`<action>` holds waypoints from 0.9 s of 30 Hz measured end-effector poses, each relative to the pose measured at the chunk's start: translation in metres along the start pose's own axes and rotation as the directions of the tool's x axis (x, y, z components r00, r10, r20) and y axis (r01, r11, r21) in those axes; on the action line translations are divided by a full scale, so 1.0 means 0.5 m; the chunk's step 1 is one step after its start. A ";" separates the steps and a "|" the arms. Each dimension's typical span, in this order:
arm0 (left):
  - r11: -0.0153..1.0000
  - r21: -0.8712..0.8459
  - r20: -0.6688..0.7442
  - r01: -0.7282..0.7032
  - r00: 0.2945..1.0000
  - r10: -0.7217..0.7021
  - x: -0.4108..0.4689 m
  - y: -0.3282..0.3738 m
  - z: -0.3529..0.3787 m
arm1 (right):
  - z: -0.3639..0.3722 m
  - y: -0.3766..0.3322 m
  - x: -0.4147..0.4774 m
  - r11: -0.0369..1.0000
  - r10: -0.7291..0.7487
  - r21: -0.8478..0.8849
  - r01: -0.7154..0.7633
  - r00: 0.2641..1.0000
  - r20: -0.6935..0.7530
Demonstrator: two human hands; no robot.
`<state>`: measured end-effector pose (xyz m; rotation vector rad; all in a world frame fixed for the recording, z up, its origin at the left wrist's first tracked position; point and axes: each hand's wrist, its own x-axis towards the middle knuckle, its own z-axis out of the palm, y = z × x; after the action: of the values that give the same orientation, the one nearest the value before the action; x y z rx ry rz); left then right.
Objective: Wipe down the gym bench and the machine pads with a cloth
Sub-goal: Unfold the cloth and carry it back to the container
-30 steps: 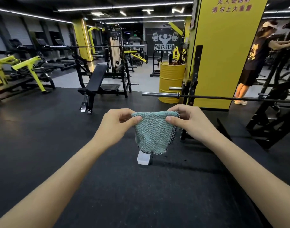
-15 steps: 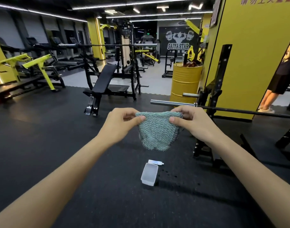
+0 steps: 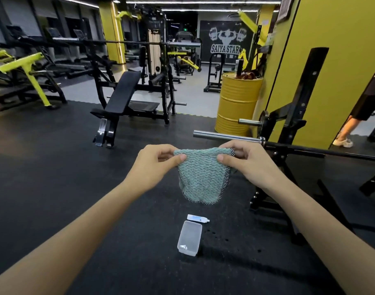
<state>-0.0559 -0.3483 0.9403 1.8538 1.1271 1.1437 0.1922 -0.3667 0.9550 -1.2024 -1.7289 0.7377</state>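
Left hand (image 3: 154, 165), right hand (image 3: 249, 165) — cloth (image 3: 201, 177) pinched, hanging between.

The only writing that can be read is "SAIYA STAR", in white capitals on the dark wall poster (image 3: 224, 40) at the gym's far end.

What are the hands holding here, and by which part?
Both hands pinch the green cloth along its top edge: left hand at the left corner, right hand at the right.
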 end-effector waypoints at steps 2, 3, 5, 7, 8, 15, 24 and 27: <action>1.000 -0.015 0.018 -0.010 1.000 0.010 0.061 -0.049 -0.017 | 0.024 0.027 0.060 1.000 0.017 -0.002 -0.017 1.000 -0.015; 1.000 -0.021 0.033 -0.016 0.999 0.017 0.094 -0.073 -0.027 | 0.035 0.040 0.092 1.000 0.030 0.007 -0.030 0.999 -0.029; 0.999 -0.023 0.063 -0.032 0.997 0.034 0.163 -0.117 -0.047 | 0.058 0.066 0.155 0.998 0.060 0.031 -0.059 0.996 -0.058; 0.998 -0.034 0.084 -0.046 0.995 0.048 0.232 -0.156 -0.067 | 0.080 0.089 0.214 0.996 0.084 0.041 -0.081 0.994 -0.070; 0.998 -0.044 0.094 -0.050 0.994 0.054 0.265 -0.174 -0.074 | 0.089 0.098 0.241 0.995 0.094 0.045 -0.090 0.993 -0.077; 0.992 -0.117 0.221 -0.051 0.972 0.076 0.452 -0.286 -0.083 | 0.125 0.175 0.381 0.986 0.168 0.047 -0.161 0.965 -0.204; 0.988 -0.150 0.269 0.024 0.963 0.017 0.562 -0.435 0.015 | 0.139 0.349 0.466 0.961 0.275 0.051 -0.271 0.930 -0.243; 0.985 -0.151 0.274 0.082 0.961 -0.038 0.577 -0.485 0.055 | 0.139 0.420 0.486 0.946 0.323 0.098 -0.309 0.921 -0.216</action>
<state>-0.0385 0.0085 0.8172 1.7735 0.9018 0.8867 0.1810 -0.0641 0.8274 -1.4822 -1.3283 0.7997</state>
